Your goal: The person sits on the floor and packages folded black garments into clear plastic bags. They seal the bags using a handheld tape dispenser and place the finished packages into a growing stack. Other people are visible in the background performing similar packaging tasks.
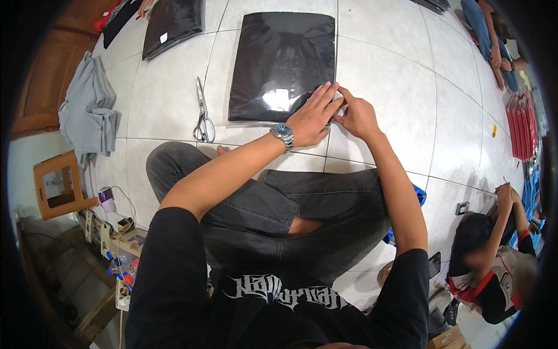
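On the floor in front of me lies a flat, folded black garment in a clear, glossy plastic bag (282, 64). My left hand (313, 118), a metal watch on its wrist, rests with outstretched fingers on the bag's near right corner. Close beside it, my right hand (357, 116) has bent fingers and thumb at the same corner, pinching the bag's edge; the exact grip is partly hidden. Left of the bag, a pair of metal scissors (202, 116) points away from me.
Another bagged black garment (174, 26) lies at the far left, near a grey garment pile (88, 107). A cardboard piece (64, 186) stands left. At right, a seated person (491, 262) is near stacked red packages (521, 125). An orange lighter-like object (494, 131) lies on the tiles.
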Motion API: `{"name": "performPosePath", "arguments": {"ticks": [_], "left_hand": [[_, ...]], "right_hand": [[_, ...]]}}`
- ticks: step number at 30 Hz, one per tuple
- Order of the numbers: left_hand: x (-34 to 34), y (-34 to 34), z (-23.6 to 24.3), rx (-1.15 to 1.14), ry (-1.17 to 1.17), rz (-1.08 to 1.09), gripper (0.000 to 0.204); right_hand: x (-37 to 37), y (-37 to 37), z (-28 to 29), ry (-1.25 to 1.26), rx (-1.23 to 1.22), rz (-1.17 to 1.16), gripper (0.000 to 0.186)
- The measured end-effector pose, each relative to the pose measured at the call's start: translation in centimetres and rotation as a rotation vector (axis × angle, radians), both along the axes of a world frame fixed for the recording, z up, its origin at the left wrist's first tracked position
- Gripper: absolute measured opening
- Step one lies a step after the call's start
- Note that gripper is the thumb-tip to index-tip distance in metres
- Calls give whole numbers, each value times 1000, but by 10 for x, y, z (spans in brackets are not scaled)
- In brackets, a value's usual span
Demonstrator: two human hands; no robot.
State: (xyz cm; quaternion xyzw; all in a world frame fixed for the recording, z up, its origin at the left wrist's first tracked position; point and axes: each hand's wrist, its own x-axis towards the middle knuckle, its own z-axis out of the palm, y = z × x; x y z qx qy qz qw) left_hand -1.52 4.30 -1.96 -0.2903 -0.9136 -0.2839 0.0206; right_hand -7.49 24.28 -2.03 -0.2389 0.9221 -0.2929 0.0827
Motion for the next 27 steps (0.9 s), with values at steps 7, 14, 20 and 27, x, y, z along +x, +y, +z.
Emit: {"name": "performPosePath", "arguments": {"ticks": [7, 14, 20, 27], "left_hand": [[2, -104, 37, -402, -72, 187, 121], [21, -159, 24, -423, -471, 447, 145], [42, -71, 36, -617, -440, 447, 135], [-27, -78, 47, -541, 138, 241, 86]], "right_hand": [[54, 9, -24, -484, -115, -60, 79], [60, -16, 0, -981, -512, -102, 111], [16, 23, -24, -745, -632, -491, 112], [13, 27, -21, -426, -231, -463, 72]]}}
